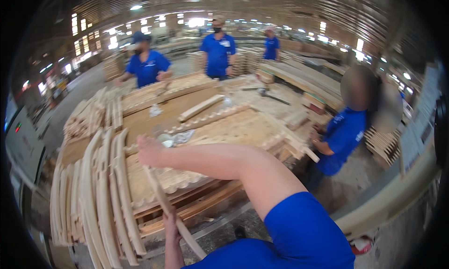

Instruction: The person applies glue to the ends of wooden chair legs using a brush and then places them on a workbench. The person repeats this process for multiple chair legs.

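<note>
A long, pale, slightly curved wooden slat [161,194] slants in front of me, its lower end toward my body. My left hand [171,226] is closed round its lower part. My right arm reaches across to the left, and my right hand [152,152] is closed at the slat's upper end, covering its tip; its fingers are blurred. Beneath lies a wooden panel with a scalloped edge [175,188]. Just left of the slat, several curved wooden pieces [100,189] lie side by side, their near ends jutting past the table edge.
A co-worker in a blue shirt [343,133] stands close on the right; other people [218,54] stand beyond the table. A loose wooden bar [201,107], a small round dish [166,139] and a hammer-like tool [266,93] lie on the work surface. A grey cabinet [23,143] stands left.
</note>
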`<state>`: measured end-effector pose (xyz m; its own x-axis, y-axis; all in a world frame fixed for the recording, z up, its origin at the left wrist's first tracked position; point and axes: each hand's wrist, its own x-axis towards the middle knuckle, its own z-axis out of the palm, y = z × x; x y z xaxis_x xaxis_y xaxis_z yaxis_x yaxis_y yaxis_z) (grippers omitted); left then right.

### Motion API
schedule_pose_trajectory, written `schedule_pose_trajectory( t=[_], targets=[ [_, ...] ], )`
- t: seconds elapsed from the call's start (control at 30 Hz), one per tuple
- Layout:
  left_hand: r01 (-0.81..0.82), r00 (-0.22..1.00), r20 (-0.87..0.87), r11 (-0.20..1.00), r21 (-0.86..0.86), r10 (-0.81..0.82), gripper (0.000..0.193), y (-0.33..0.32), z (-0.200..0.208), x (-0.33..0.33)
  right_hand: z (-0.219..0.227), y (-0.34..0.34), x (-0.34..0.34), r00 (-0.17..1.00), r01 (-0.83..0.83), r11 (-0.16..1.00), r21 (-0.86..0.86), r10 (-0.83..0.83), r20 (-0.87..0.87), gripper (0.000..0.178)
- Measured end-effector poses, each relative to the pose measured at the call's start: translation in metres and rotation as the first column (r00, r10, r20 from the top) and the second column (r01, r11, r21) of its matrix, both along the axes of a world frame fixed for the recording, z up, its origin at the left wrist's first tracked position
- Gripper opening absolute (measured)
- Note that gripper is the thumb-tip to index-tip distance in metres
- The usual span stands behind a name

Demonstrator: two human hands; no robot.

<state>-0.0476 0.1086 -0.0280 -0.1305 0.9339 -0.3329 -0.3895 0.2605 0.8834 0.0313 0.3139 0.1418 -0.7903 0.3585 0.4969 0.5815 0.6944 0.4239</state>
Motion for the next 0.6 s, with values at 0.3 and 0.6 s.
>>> schedule_pose_trajectory(
  t=[0.3, 0.6],
  targets=[
    [-0.052, 0.992, -0.111, 0.999, 0.012, 0.053, 0.042, -0.007, 0.01, -0.008, 0.035, -0.029, -0.014, 0.957, 0.115, 0.973, 0.2, -0.162, 0.24, 0.016],
    [-0.063, 0.98, -0.183, 0.992, 0.109, 0.082, 0.042, -0.001, 0.003, -0.003, 0.045, -0.025, -0.01, 0.941, 0.159, 0.975, 0.158, -0.198, 0.274, 0.018]
  ],
)
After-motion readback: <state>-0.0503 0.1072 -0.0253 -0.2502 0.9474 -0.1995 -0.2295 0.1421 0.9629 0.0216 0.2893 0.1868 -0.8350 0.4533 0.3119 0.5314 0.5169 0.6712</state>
